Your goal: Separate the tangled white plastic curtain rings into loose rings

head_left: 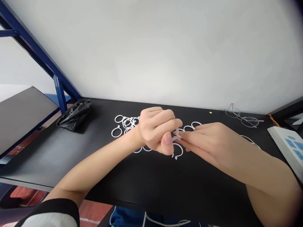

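My left hand [159,129] is curled closed over the middle of the table, its thumb pressed against the bent fingers. A white plastic ring [177,132] sticks out of that fist, most of it hidden. My right hand [210,138] meets it from the right, with its fingertips pinched on the same white piece. Just below the hands lies an open white ring [181,148] with a gap at its end. Several closed white rings [129,122] form a loose pile left of my left hand. More rings [188,128] lie behind my right hand.
A black plastic bag [75,115] lies at the back left of the black table [151,183]. Eyeglasses [243,118] rest near the wall at the right. A white device with blue buttons [290,145] stands at the right edge. Blue metal frame bars [40,50] rise at the left.
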Available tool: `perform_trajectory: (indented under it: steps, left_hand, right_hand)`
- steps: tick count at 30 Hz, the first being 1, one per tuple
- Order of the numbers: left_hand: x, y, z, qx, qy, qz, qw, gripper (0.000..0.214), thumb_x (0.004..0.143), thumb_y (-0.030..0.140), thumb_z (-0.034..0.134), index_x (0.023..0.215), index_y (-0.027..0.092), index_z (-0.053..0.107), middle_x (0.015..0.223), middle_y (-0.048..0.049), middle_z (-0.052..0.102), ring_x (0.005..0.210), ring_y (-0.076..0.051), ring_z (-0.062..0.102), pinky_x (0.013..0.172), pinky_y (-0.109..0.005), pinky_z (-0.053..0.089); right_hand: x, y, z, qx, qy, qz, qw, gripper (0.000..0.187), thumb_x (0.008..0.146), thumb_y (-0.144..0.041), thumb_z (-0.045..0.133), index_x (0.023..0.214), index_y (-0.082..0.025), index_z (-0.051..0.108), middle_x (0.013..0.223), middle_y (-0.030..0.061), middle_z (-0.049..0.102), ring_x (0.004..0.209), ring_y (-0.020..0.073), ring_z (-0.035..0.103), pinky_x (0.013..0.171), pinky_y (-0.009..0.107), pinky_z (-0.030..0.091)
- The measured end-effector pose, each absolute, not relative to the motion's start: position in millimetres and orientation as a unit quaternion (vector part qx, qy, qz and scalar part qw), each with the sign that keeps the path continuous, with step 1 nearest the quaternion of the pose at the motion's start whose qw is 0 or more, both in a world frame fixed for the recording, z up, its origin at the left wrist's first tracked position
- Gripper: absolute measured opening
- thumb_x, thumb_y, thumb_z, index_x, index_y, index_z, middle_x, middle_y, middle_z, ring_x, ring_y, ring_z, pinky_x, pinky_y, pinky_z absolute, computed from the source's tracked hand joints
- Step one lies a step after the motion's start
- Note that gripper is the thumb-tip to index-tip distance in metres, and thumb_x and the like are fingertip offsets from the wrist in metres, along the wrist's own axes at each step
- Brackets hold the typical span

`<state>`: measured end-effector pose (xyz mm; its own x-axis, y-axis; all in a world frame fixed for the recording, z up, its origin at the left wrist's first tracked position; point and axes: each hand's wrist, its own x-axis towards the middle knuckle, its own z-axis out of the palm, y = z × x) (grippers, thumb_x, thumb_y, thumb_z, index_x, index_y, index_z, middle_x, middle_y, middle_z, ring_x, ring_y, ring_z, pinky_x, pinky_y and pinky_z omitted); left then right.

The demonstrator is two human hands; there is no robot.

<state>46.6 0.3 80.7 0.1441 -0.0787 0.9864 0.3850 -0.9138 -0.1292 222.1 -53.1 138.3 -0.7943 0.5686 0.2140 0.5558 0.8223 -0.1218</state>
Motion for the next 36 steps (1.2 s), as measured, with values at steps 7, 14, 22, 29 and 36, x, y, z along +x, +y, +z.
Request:
perform_trajectory:
  steps: [7,14,22,29,36]
  left_hand:
    - [48,-4,86,-0.722,-0.132,-0.655,0.18,0.041,0.091,0.025,0.025,0.058,0.019,0.05,0.044,0.0011,0.043,0.035,-0.01,0.036,0.036,-0.027,0.029]
    - [47,-5,88,-0.732,-0.132,-0.642,0.186,0.043,0.09,0.022,0.025,0.055,0.02,0.048,0.044,0.001,0.041,0.036,-0.01,0.038,0.037,-0.027,0.03]
    - [44,-4,91,-0.727,-0.115,-0.65,0.189,0.04,0.09,0.022,0.025,0.058,0.02,0.049,0.044,0.0013,0.042,0.035,-0.01,0.035,0.037,-0.028,0.028]
    - [35,-4,95,-0.746,-0.083,-0.637,0.173,0.035,0.087,0.022,0.027,0.063,0.02,0.052,0.046,0.0015,0.048,0.035,-0.01,0.037,0.038,-0.027,0.029]
    - [33,-4,98,-0.74,-0.074,-0.641,0.188,0.036,0.088,0.024,0.028,0.063,0.02,0.054,0.046,0.0014,0.049,0.035,-0.01,0.038,0.038,-0.027,0.03]
  right_hand:
    - [221,-52,132,-0.291,-0.948,0.015,0.126,0.036,0.1,-0.026,0.034,0.072,-0.018,0.056,0.049,-0.0021,0.045,0.045,0.0104,0.038,0.051,0.028,0.022]
    - [220,-51,129,-0.287,-0.95,-0.009,0.122,0.032,0.1,-0.025,0.035,0.078,-0.018,0.058,0.049,-0.0031,0.042,0.044,0.0104,0.035,0.051,0.029,0.02]
    - [219,-52,129,-0.279,-0.951,0.003,0.135,0.03,0.099,-0.023,0.038,0.075,-0.019,0.055,0.051,-0.0034,0.043,0.046,0.0103,0.037,0.051,0.027,0.021]
    - [213,-56,134,-0.295,-0.942,0.039,0.154,0.033,0.099,-0.029,0.043,0.069,-0.018,0.051,0.051,-0.0051,0.045,0.045,0.0081,0.039,0.05,0.025,0.024]
    - [215,-55,140,-0.321,-0.934,0.052,0.15,0.027,0.097,-0.034,0.048,0.077,-0.019,0.058,0.053,-0.0047,0.049,0.046,0.0086,0.041,0.049,0.024,0.027]
